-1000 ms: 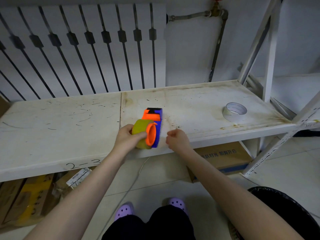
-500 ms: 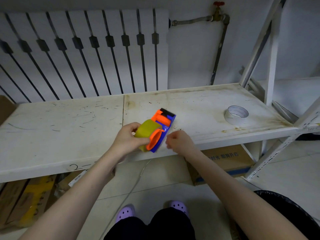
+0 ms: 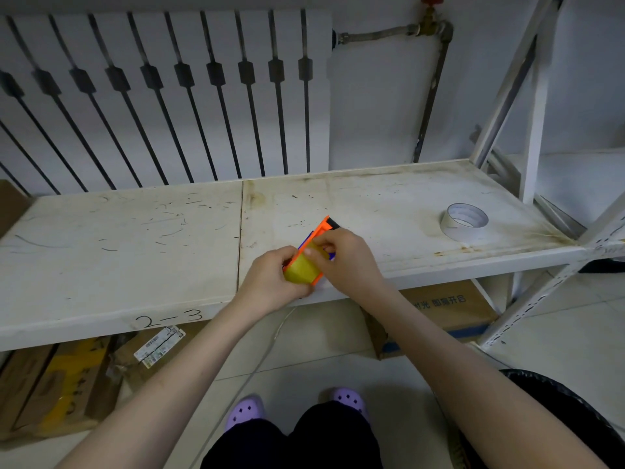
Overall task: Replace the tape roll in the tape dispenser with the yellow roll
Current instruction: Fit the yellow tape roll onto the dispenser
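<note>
The orange and blue tape dispenser [image 3: 320, 231] is held over the front edge of the white shelf [image 3: 135, 238], tilted with its black end pointing away. A yellow tape roll [image 3: 302, 269] sits in it. My left hand [image 3: 270, 282] grips the dispenser and roll from the left. My right hand [image 3: 345, 258] is on the right side, fingers pinching at the top of the yellow roll. A white tape roll [image 3: 464, 221] lies flat on the shelf at the far right.
Behind the shelf stand a white radiator [image 3: 169, 96] and a pipe [image 3: 429, 96]. Cardboard boxes [image 3: 439, 309] lie under the shelf. The shelf's white upright [image 3: 537, 106] rises at the right. A black bin [image 3: 568, 418] is at the lower right.
My right hand has moved from beside the dispenser onto the yellow roll. My left hand has turned the dispenser, so its orange edge now faces up.
</note>
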### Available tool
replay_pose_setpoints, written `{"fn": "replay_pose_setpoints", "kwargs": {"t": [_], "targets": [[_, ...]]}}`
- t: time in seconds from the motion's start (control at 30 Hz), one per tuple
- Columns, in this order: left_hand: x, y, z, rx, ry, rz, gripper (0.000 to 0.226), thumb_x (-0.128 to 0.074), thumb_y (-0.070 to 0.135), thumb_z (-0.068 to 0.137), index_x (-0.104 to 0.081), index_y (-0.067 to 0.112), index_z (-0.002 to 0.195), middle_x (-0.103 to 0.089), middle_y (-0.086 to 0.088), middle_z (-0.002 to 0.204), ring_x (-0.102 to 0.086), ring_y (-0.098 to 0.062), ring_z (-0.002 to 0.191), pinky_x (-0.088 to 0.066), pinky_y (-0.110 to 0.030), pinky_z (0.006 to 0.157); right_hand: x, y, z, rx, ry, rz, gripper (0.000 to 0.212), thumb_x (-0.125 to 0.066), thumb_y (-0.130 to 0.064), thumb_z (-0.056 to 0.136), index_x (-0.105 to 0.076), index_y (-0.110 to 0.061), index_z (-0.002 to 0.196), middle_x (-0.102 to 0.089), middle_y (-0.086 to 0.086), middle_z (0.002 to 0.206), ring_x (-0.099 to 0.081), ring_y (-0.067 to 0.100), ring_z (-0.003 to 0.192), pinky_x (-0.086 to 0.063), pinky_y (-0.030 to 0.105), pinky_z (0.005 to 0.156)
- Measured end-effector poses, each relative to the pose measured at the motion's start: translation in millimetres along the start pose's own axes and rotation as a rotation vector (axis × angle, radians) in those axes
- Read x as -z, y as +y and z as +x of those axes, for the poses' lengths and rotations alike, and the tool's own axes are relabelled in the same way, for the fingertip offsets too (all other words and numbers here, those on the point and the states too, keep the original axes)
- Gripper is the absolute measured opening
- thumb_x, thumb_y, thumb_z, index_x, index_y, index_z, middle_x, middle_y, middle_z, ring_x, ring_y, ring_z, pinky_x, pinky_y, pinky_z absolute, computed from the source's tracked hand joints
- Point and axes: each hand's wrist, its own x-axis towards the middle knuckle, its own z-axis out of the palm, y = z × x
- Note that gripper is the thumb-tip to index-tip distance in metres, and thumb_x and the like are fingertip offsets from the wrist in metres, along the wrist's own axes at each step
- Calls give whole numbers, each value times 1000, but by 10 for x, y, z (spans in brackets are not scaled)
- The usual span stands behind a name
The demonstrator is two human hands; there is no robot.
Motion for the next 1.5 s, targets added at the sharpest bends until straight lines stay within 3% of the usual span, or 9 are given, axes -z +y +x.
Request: {"fn": "replay_pose_setpoints", "kwargs": {"t": [0.13, 0.37, 0.57, 0.7, 0.87, 1.0, 1.23, 1.33, 1.5], "targets": [[-33, 49, 41, 13, -18, -14, 23, -76, 15, 64, -62, 18, 83, -64, 0, 77, -55, -6, 63, -40, -8, 49, -90, 50, -21, -8, 81, -10, 25, -60, -28, 88, -64, -9, 103, -64, 10, 104, -59, 24, 94, -50, 41, 82], [-10, 43, 80, 270, -92, -389, 40, -62, 13, 53, -66, 4, 92, -60, -11, 81, -56, -24, 75, -44, -33, 69, -137, 147, -50, -17, -58, 104, 36, -71, -28, 78, -50, -8, 99, -49, 6, 101, -54, 24, 93, -53, 46, 80], [28, 187, 121, 494, 42, -516, 7, -51, 11, 71, -46, 12, 68, -44, -6, 68, -41, -20, 62, -30, -26, 55, -203, 103, -6, 74, 10, 95, 22, -70, -25, 79, -51, -15, 83, -53, 3, 90, -53, 19, 82, -48, 32, 69], [78, 220, 233, 567, 76, -534, 6, -44, 14, 81, -48, 12, 77, -47, -5, 68, -44, -19, 58, -33, -24, 54, -188, 107, -11, 36, -85, 93, 45, -74, -34, 75, -46, -15, 105, -56, 2, 106, -57, 19, 97, -55, 39, 80], [107, 171, 224, 559, 57, -510, 10, -41, 6, 81, -44, 9, 72, -44, -8, 69, -41, -22, 60, -32, -27, 57, -131, 99, 55, 91, -108, -42, 61, -74, -45, 71, -48, -16, 118, -59, 1, 116, -58, 15, 102, -54, 40, 84], [106, 43, 101, 455, 55, -552, 22, -42, 17, 59, -47, 8, 79, -42, -5, 71, -40, -20, 65, -30, -28, 58, -133, 66, 97, 92, -116, -8, 61, -72, -41, 75, -49, -12, 123, -60, 5, 120, -58, 18, 107, -51, 36, 88], [103, -18, 111, 492, 130, -550, 2, -48, 13, 82, -47, 12, 81, -44, -4, 78, -39, -18, 68, -28, -28, 56, -125, 51, 146, 52, -120, -9, 60, -71, -42, 76, -53, -11, 123, -63, 7, 119, -59, 20, 107, -52, 39, 89], [59, -23, 111, 472, 147, -574, 12, -48, 17, 82, -44, 16, 70, -43, -3, 72, -38, -16, 67, -29, -29, 59, -118, 81, 165, 26, -118, 14, 61, -72, -42, 76, -54, -9, 124, -64, 8, 119, -60, 20, 107, -52, 36, 89], [24, -141, 43, 386, 143, -615, 7, -45, 12, 57, -40, 14, 61, -38, -7, 66, -36, -23, 66, -31, -31, 61, -130, 75, 201, 25, -147, 19, 62, -72, -42, 76, -54, -9, 125, -62, 8, 122, -60, 18, 107, -51, 34, 90]]}}
